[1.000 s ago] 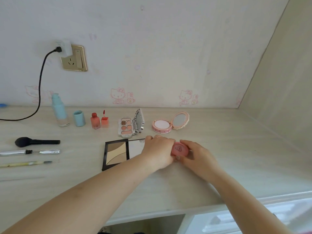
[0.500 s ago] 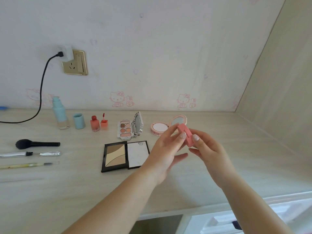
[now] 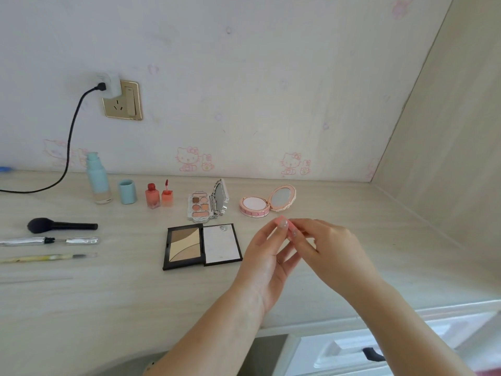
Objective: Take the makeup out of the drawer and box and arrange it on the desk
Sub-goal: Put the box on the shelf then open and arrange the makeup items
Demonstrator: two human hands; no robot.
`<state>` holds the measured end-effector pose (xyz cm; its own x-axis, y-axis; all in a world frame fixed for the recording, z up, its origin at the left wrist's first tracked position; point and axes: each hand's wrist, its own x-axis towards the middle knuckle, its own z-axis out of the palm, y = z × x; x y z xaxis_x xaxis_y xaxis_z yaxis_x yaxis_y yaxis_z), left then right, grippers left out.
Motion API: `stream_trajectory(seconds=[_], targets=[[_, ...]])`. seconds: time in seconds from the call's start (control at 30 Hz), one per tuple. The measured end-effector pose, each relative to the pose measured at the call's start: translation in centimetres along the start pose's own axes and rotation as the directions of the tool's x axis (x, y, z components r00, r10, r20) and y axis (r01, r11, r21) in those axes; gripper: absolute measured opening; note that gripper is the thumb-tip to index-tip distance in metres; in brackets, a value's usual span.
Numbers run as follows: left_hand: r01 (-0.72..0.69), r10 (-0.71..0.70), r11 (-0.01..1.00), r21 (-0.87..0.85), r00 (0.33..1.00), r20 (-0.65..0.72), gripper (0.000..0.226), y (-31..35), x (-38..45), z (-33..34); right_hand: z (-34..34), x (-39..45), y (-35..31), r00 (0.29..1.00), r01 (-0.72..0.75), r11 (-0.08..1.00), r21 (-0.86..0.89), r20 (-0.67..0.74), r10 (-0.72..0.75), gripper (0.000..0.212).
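Note:
A small pink compact (image 3: 279,221) is held edge-on above the desk (image 3: 108,289), pinched between the fingertips of my left hand (image 3: 267,256) and my right hand (image 3: 325,248). Most of it is hidden by my fingers. On the desk lie an open contour palette (image 3: 202,246), an open eyeshadow palette (image 3: 207,203) and an open round pink powder compact (image 3: 267,200). Further left stand two red lip tints (image 3: 159,195), a blue cap (image 3: 127,191) and a blue bottle (image 3: 97,179).
A black brush (image 3: 61,226), a silver tube (image 3: 48,240) and a yellow pencil (image 3: 47,257) lie at the desk's left. A black cable (image 3: 71,137) runs from the wall socket (image 3: 123,100). A white drawer front (image 3: 360,351) shows below the desk edge, bottom right.
Both hands lifted the pink compact off the desk and turned it edge-on. Since half a second ago they have shifted it slightly to the right, fingers now pinching its rim.

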<state>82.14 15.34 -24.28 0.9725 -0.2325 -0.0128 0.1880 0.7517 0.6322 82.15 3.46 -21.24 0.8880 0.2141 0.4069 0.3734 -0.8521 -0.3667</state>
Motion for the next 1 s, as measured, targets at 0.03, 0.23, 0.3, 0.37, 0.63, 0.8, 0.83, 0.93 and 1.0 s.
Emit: stream_trajectory(seconds=[0.03,0.23,0.3,0.37,0.63,0.8,0.83,0.93,1.0], targets=[[-0.001,0.001,1.000,0.006,1.000,-0.008,0.030,0.0,-0.1,0.0,0.0,0.0,0.0,1.000,0.020,0.998,-0.053,-0.006,-0.020,0.028],[0.012,-0.010,1.000,0.029,0.997,-0.079,0.034,0.0,-0.3,-0.1,0.0,0.4,-0.3,0.997,0.046,0.983,-0.177,0.068,-0.035,0.029],[0.019,-0.015,0.999,0.047,0.996,-0.086,0.028,0.1,-0.3,-0.2,-0.1,0.6,-0.3,0.996,0.053,0.982,-0.180,0.078,-0.039,0.030],[0.021,-0.015,0.998,0.058,0.996,-0.089,0.022,0.1,-0.3,-0.2,-0.2,0.6,-0.4,0.995,0.054,0.982,-0.178,0.095,-0.038,0.030],[0.023,-0.017,0.996,0.082,0.998,-0.067,0.018,-0.1,-0.1,-0.4,-1.2,1.1,-0.3,0.991,-0.098,0.991,-0.090,0.078,0.105,0.033],[0.092,-0.102,0.991,-0.097,0.989,-0.109,0.017,-0.1,0.1,-0.6,-1.2,2.2,1.9,0.944,-0.329,0.887,0.324,0.096,0.315,0.029],[0.097,-0.114,0.986,-0.134,0.985,-0.129,0.017,-0.2,0.2,-0.7,-1.1,2.5,2.5,0.911,-0.407,0.798,0.444,0.131,0.391,0.029],[0.101,-0.129,0.984,-0.146,0.971,-0.199,0.022,-0.3,0.6,-0.8,-0.9,2.9,3.9,0.824,-0.534,0.558,0.635,0.243,0.512,0.026],[0.109,-0.119,0.993,-0.054,0.960,-0.253,0.030,-0.5,0.6,-0.7,-0.3,2.8,4.7,0.802,-0.563,0.525,0.639,0.268,0.533,0.025]])
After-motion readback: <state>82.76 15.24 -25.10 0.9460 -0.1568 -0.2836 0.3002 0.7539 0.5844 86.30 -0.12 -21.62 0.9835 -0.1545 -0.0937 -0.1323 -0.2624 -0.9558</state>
